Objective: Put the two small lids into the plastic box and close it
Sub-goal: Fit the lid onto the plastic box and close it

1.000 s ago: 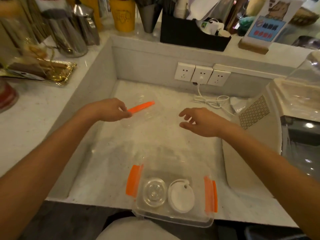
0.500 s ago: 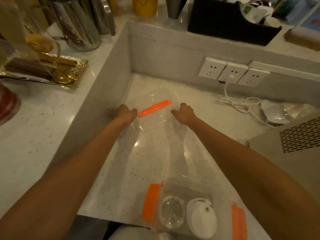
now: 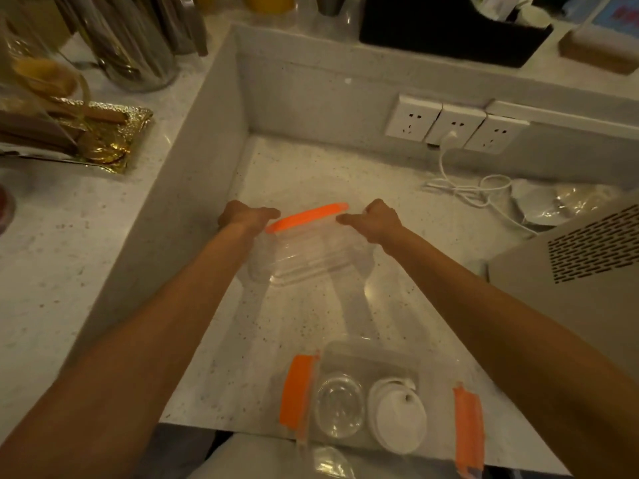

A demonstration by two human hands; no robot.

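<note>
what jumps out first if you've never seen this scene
Both hands, left hand and right hand, grip a clear box lid with an orange clip, mid-counter. Nearer the person, the open plastic box holds a clear lid beside a white lid.

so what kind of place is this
Probably a cafe or drinks-shop counter: metal shaker cups and a black organiser box on the raised ledge, wall sockets above a speckled stone worktop.
</note>
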